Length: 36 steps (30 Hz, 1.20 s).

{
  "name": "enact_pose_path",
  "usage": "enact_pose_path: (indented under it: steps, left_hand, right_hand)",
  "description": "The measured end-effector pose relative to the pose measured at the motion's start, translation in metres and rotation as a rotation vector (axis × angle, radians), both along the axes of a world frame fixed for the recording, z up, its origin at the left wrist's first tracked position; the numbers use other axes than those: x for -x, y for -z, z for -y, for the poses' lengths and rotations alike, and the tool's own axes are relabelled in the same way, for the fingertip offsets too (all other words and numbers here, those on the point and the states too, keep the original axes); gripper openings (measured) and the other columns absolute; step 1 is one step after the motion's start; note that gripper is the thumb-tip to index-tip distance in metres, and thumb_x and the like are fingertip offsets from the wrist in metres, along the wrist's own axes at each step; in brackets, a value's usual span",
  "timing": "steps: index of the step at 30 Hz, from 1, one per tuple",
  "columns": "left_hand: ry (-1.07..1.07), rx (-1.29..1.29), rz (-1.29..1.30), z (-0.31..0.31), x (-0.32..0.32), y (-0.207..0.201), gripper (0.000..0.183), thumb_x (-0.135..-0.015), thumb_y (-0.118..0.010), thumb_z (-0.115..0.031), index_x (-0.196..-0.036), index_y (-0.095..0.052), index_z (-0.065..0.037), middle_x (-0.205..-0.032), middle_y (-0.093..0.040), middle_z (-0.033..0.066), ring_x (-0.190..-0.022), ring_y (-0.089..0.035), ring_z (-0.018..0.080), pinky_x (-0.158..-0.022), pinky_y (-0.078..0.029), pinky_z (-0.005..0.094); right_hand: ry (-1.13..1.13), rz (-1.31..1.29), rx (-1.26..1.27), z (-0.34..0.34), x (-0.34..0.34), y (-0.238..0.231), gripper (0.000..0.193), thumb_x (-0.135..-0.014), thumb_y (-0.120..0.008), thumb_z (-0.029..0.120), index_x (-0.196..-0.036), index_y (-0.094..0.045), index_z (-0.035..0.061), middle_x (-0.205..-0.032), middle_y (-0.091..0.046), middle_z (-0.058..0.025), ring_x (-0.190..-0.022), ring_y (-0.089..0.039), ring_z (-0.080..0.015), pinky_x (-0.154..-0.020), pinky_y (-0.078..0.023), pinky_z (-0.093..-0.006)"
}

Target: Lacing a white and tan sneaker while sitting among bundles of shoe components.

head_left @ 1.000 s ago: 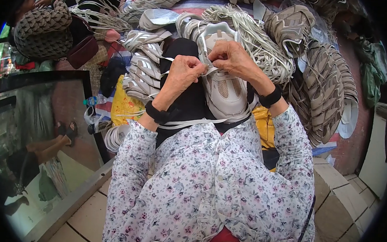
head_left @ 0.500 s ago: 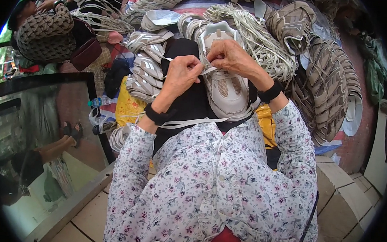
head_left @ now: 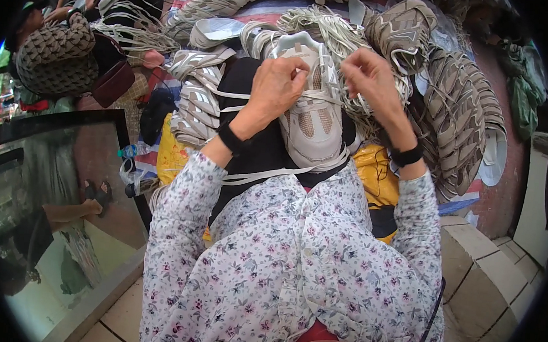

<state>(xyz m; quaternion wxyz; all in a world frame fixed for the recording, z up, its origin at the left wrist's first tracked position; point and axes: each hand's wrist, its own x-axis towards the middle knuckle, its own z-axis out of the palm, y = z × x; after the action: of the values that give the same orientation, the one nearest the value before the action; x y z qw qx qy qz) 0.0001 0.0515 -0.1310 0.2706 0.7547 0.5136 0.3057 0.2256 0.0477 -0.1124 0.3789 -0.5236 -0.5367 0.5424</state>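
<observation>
A beige and white sneaker (head_left: 314,140) rests on dark cloth over my lap, toe toward me. A flat white shoelace (head_left: 322,97) crosses its upper. My left hand (head_left: 274,88) is over the sneaker's left side, fingers curled into a pinch; what they hold is hidden. Beyond the sneaker's right side, my right hand (head_left: 372,82) is raised with thumb and fingertips closed together. Anything in that pinch is too small to make out. Long pale laces (head_left: 267,176) trail across the cloth below the toe.
Rows of stacked shoe uppers (head_left: 456,119) lie to the right, others (head_left: 197,97) to the left. A heap of loose laces (head_left: 324,23) is behind the sneaker. A glass-fronted panel (head_left: 59,195) stands at left. Another person (head_left: 58,51) sits at the upper left.
My hands have moved apart from their meeting point over the laces. The right hand has lifted off the sneaker to the right; the left has shifted slightly up and right.
</observation>
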Motion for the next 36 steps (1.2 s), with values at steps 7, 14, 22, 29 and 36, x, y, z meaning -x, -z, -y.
enact_pose_path:
  steps: [7, 14, 22, 29, 36]
  left_hand:
    - [0.101, 0.04, -0.202, -0.01, -0.025, 0.012, 0.023, -0.08, -0.064, -0.014, -0.097, -0.077, -0.003, -0.073, -0.07, 0.019, -0.07, -0.071, 0.0328, -0.068, -0.055, 0.0414]
    - [0.25, 0.056, -0.156, -0.022, -0.022, 0.012, 0.02, -0.078, -0.063, -0.01, -0.087, -0.072, 0.005, -0.063, -0.063, 0.0177, -0.058, -0.063, 0.0269, -0.061, -0.05, 0.0385]
    - [0.308, 0.202, -0.075, -0.021, -0.01, -0.001, 0.02, -0.085, -0.059, -0.01, -0.089, -0.071, 0.005, -0.057, -0.056, 0.0082, -0.05, -0.05, 0.0125, -0.051, -0.042, 0.0314]
    - [0.35, 0.5, -0.048, -0.042, -0.016, 0.0, 0.018, -0.082, -0.064, -0.011, -0.087, -0.074, 0.004, -0.062, -0.064, 0.0061, -0.055, -0.059, 0.0143, -0.054, -0.048, 0.0303]
    - [0.298, 0.388, -0.131, -0.036, -0.016, -0.003, 0.016, -0.075, -0.064, -0.01, -0.079, -0.075, 0.002, -0.074, -0.071, 0.0212, -0.069, -0.07, 0.0334, -0.07, -0.056, 0.0397]
  right_hand:
    - [0.258, -0.166, 0.026, 0.041, 0.033, 0.065, 0.007, -0.093, -0.066, 0.005, -0.088, -0.062, 0.0015, -0.071, -0.065, -0.0011, -0.058, -0.06, -0.0069, -0.052, -0.049, -0.0214]
    - [0.317, -0.15, -0.013, 0.044, 0.043, 0.06, 0.007, -0.093, -0.066, 0.004, -0.088, -0.062, 0.0015, -0.068, -0.064, -0.0012, -0.056, -0.059, -0.0068, -0.052, -0.047, -0.022]
    - [0.493, -0.064, -0.193, 0.02, -0.03, 0.052, 0.007, -0.095, -0.065, 0.007, -0.09, -0.062, 0.0034, -0.075, -0.061, -0.0006, -0.061, -0.056, -0.0071, -0.054, -0.047, -0.0225]
    - [0.778, -0.17, -0.309, 0.024, -0.159, 0.018, 0.006, -0.097, -0.066, 0.007, -0.097, -0.066, 0.0015, -0.08, -0.066, -0.0021, -0.063, -0.057, -0.0073, -0.057, -0.045, -0.0212]
    - [0.648, 0.297, -0.328, 0.027, -0.153, 0.023, 0.013, -0.092, -0.07, 0.007, -0.103, -0.068, 0.0008, -0.088, -0.068, -0.0064, -0.076, -0.064, -0.0155, -0.07, -0.051, -0.0274]
